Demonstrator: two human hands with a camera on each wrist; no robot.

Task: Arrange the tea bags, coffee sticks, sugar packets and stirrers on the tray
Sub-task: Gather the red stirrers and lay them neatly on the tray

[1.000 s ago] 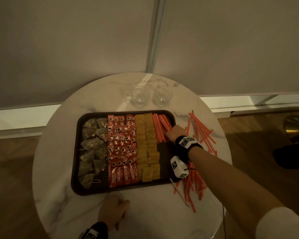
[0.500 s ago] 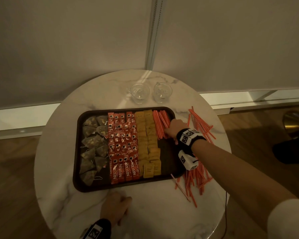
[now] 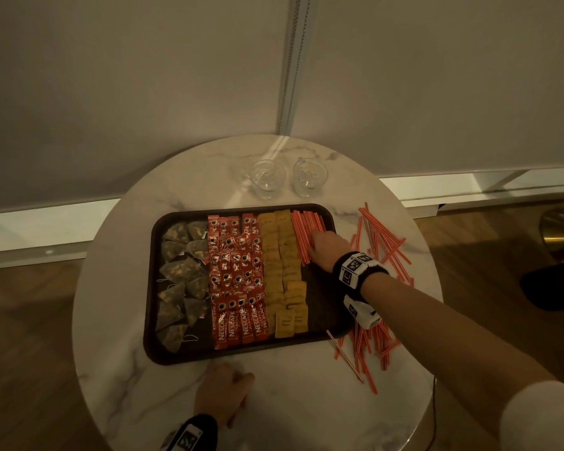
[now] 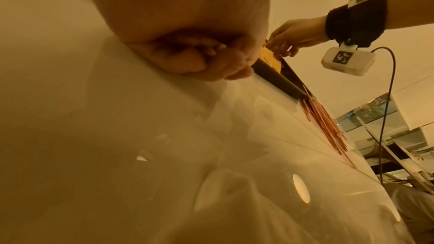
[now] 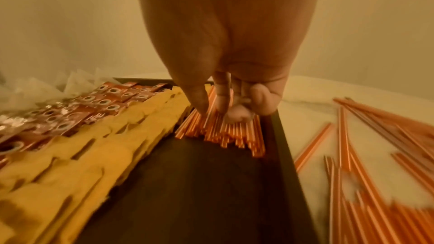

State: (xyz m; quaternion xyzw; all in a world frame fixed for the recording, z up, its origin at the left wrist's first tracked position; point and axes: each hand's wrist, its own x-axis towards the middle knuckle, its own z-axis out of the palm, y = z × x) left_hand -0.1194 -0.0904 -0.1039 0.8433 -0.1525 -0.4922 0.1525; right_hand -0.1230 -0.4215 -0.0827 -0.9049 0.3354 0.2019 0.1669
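The dark tray (image 3: 150, 288) holds tea bags (image 3: 183, 275) on its left, red coffee sticks (image 3: 235, 275), yellow sugar packets (image 3: 282, 262) and a bundle of orange stirrers (image 3: 302, 229) in its far right corner. My right hand (image 3: 326, 250) is down on that bundle. In the right wrist view its thumb and forefinger pinch stirrers (image 5: 225, 133) at the right hand (image 5: 211, 110), the other fingers curled on top. My left hand (image 3: 223, 388) rests loosely curled on the table by the tray's near edge, holding nothing (image 4: 204, 62).
Loose stirrers (image 3: 381, 236) lie scattered on the round marble table (image 3: 290, 402) right of the tray, with a second heap (image 3: 368, 340) nearer me. Two glass cups (image 3: 267, 179) stand behind the tray. The tray's near right part (image 5: 199, 173) is bare. A wall is close behind.
My right hand has stayed on the stirrer bundle, shifting only slightly along it. The left hand has not moved. The head view has shifted a little.
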